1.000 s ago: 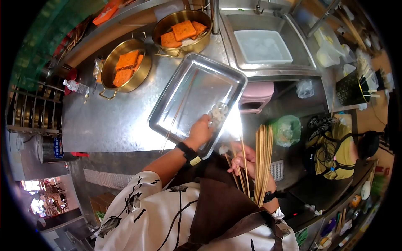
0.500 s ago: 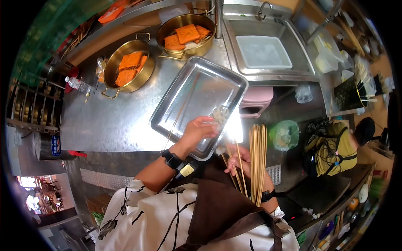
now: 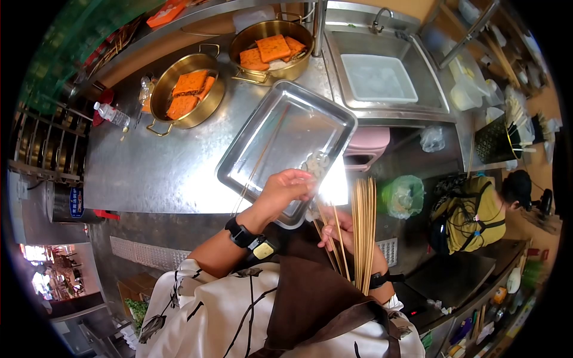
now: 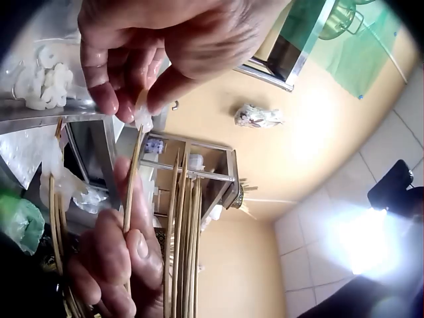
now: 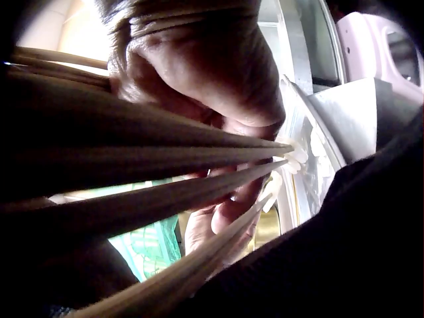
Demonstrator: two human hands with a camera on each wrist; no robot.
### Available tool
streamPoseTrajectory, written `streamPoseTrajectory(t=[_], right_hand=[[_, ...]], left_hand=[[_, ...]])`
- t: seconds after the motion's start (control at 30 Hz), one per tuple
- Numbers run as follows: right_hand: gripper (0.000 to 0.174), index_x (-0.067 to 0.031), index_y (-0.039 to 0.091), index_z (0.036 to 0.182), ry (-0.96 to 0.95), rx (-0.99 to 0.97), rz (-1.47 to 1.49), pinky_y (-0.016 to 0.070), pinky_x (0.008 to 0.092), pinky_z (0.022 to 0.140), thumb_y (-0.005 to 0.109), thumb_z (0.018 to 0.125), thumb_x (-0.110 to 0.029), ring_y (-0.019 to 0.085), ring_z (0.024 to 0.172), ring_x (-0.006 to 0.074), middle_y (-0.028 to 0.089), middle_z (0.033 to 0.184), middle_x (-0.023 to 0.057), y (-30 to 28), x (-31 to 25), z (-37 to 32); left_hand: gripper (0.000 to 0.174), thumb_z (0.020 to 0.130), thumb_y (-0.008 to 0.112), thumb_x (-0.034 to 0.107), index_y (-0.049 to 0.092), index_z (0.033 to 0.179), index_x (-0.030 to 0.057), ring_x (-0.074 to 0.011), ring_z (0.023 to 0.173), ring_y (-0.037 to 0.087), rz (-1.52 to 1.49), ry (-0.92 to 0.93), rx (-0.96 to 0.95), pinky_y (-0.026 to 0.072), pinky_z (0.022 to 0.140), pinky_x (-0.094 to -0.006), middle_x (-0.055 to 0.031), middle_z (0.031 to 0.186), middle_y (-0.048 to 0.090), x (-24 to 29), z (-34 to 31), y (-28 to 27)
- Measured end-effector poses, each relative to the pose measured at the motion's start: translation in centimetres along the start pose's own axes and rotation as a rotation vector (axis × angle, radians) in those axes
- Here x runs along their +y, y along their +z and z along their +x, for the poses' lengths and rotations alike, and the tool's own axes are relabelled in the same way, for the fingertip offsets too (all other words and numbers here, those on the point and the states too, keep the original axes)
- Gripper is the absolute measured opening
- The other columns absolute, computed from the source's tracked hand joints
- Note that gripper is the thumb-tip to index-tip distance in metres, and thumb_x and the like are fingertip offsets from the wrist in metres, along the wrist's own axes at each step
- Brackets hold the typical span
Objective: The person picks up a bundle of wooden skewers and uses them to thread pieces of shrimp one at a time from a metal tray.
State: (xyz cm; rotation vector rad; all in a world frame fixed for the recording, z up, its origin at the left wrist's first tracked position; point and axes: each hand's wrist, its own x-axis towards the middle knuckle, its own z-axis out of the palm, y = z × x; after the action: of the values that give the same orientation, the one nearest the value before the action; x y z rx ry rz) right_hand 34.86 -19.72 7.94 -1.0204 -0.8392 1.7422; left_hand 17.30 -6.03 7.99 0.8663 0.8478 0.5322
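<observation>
While my left grip (image 3: 287, 188) pinches 1 white piece (image 4: 142, 116) at the tip of a skewer (image 4: 132, 185), my right grip (image 3: 339, 230) curls round the skewer bundle (image 3: 363, 227), just off the counter's (image 3: 149, 173) near edge, beside the tray's (image 3: 280, 119) near corner.

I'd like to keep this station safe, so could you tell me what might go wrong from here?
The left hand pinches a white piece onto a skewer tip; the point may prick a fingertip.
The tray seems to overhang the counter; a push might tip it.
The right hand could drop its spare skewers.
</observation>
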Motion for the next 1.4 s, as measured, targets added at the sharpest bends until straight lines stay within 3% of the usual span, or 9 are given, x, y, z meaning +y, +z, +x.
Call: streamPoseTrajectory(t=[0.3,0.6,0.67,1.1,1.4], right_hand=[[0.047,0.0,0.035,0.136,0.019,0.009,0.029,0.0531,0.0298,0.066,0.051,0.093,-0.011,0.054,0.057,0.0114,0.053,0.069,0.0043,0.7,-0.3,-0.1],[0.046,-0.0023,0.035,0.136,-0.032,-0.017,-0.045,0.0535,0.0301,0.067,0.05,0.094,-0.013,0.053,0.056,0.0106,0.053,0.068,0.0045,0.7,-0.5,0.0],[0.046,-0.0027,0.035,0.136,-0.06,-0.014,-0.04,0.0534,0.0298,0.067,0.05,0.094,-0.012,0.053,0.056,0.0104,0.053,0.068,0.0046,0.8,-0.8,0.0],[0.045,-0.0027,0.036,0.135,-0.054,-0.012,-0.009,0.0526,0.0289,0.062,0.05,0.093,-0.009,0.055,0.055,0.0123,0.056,0.069,0.0059,-0.1,0.1,0.8],[0.026,0.0018,0.04,0.11,-0.009,0.044,0.012,0.0509,0.0271,0.057,0.054,0.089,-0.006,0.056,0.052,0.0147,0.057,0.067,0.0088,-0.1,-0.6,2.0]], left_hand=[[0.019,0.084,0.065,0.009,0.061,0.1,-0.0006,-0.0133,0.077,0.062,0.156,0.001,-0.004,0.0505,0.071,-0.0246,-0.0085,0.09,0.066,0.5,-0.7,0.6],[0.021,0.087,0.062,0.01,0.061,0.104,-0.0032,-0.0179,0.086,0.063,-0.036,-0.093,-0.03,0.0529,0.079,-0.03,-0.0114,0.096,0.065,0.4,-1.6,1.7],[0.022,0.088,0.061,0.01,0.06,0.105,-0.0039,-0.0198,0.09,0.063,-0.237,-0.122,-0.037,0.0525,0.082,-0.0325,-0.0123,0.1,0.064,0.1,-1.7,2.0],[0.022,0.088,0.061,0.012,0.061,0.103,-0.0041,-0.0268,0.091,0.064,-0.264,-0.169,-0.032,0.0511,0.084,-0.0367,-0.0153,0.098,0.065,-0.3,-1.4,2.0],[0.02,0.087,0.062,0.012,0.061,0.099,-0.0047,-0.027,0.091,0.064,-0.363,-0.248,-0.072,0.0507,0.086,-0.0386,-0.0163,0.098,0.064,0.0,-1.3,2.0]])
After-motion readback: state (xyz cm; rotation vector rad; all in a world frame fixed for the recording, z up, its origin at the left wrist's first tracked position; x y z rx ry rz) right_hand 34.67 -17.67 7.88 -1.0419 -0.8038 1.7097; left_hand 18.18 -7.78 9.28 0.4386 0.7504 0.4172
